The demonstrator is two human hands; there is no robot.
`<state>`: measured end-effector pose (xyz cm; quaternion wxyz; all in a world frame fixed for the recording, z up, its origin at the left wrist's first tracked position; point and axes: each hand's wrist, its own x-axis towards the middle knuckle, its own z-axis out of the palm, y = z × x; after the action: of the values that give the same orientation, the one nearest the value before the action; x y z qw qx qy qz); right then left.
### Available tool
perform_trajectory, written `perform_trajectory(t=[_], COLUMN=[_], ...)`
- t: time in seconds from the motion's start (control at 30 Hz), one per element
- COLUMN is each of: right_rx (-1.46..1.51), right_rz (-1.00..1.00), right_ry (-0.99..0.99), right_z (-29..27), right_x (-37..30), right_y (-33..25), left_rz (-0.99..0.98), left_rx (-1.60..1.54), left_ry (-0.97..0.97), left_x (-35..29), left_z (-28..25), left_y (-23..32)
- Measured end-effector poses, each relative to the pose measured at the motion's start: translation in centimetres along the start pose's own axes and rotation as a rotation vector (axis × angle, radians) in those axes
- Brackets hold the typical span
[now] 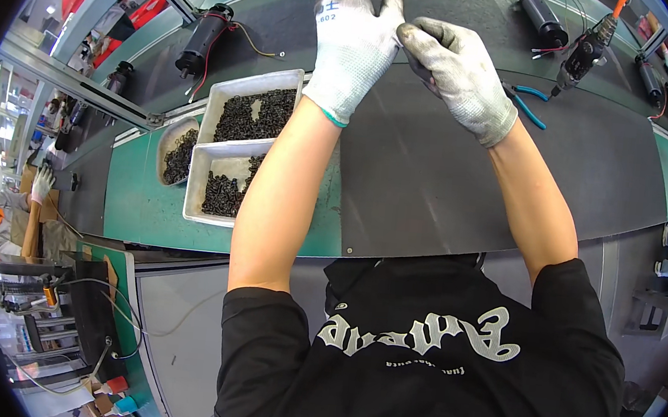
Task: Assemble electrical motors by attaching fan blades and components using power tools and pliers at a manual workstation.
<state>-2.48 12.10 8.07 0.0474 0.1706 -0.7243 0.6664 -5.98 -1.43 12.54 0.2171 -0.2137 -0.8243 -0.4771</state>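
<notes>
My left hand (355, 46), in a white work glove, reaches to the top edge of the head view. Its fingers are curled, and a small dark patch shows between them; what they hold is hidden. Close beside its thumb, my right hand (465, 80), in a grey-smudged white glove, has its thumb and fingers pinched together. Anything in that pinch is too small to make out. Blue-handled pliers (530, 105) lie on the dark mat just right of my right hand. An electric screwdriver (585, 60) hangs tip down beyond them.
Left of my left forearm stand two white trays (207, 128) of small black parts and a smaller tray (164, 152). Black cylindrical motors with wires (203, 41), (542, 18) lie along the conveyor. At far left, another person's gloved hand (43, 183) shows.
</notes>
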Motion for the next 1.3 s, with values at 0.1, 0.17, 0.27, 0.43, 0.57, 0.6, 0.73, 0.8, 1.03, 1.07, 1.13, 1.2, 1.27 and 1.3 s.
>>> perform_trajectory(t=[0.1, 0.17, 0.27, 0.43, 0.57, 0.6, 0.73, 0.8, 1.03, 1.07, 1.13, 1.2, 1.27, 1.3], right_rx=[-0.079, 0.003, -0.187, -0.096, -0.11, -0.084, -0.35, -0.461, -0.586, -0.629, -0.653, -0.685, -0.719, -0.739], right_rz=[-0.065, -0.001, -0.844, -0.137, -0.136, -0.179, -0.539, -0.681, -0.713, -0.705, -0.739, -0.769, -0.767, -0.775], right_ry=[-0.005, -0.238, -0.539, 0.163, 0.194, 0.103, -0.011, 0.041, 0.149, 0.175, 0.252, 0.353, 0.348, 0.33], right_z=[0.2, 1.5, 5.9, 1.3, 2.2, 2.7, 2.8, 4.3, 5.8, 5.8, 5.8, 5.7, 5.2, 5.1], right_x=[-0.4, -3.5, -4.8, -3.7, -3.5, -3.6, -4.3, -4.3, -5.0, -5.1, -5.1, -5.1, -4.8, -4.7], right_y=[-1.1, -3.4, -6.9, -4.5, -4.6, -5.0, -5.4, -5.6, -6.2, -6.5, -6.1, -5.4, -5.1, -5.1], left_rz=[0.05, 0.195, -0.165, -0.028, -0.179, -0.217, -0.072, -0.217, -0.065, -0.068, -0.08, -0.096, 0.075, 0.116], left_rx=[0.059, 0.445, 0.125, -1.025, -1.865, -1.817, -1.953, -1.361, -1.81, -1.825, -1.851, -1.884, -1.021, -0.754], left_ry=[0.003, 0.263, 0.082, -0.235, -0.567, -0.519, -0.651, 0.156, -0.353, -0.37, -0.4, -0.433, 0.03, 0.071], left_x=[0.3, 1.4, 0.0, -2.0, -5.0, -5.8, -6.7, -8.3, -8.2, -7.8, -7.2, -6.1, -6.2, -6.2], left_z=[0.6, 1.7, 0.7, 0.1, -1.7, -2.0, 0.4, 0.5, 0.0, -0.1, -0.4, -1.1, -0.1, -0.8], left_y=[-2.8, -8.4, -13.4, -3.9, -2.0, -0.9, -3.2, -10.8, -13.1, -12.1, -10.1, -5.8, -1.9, -2.3])
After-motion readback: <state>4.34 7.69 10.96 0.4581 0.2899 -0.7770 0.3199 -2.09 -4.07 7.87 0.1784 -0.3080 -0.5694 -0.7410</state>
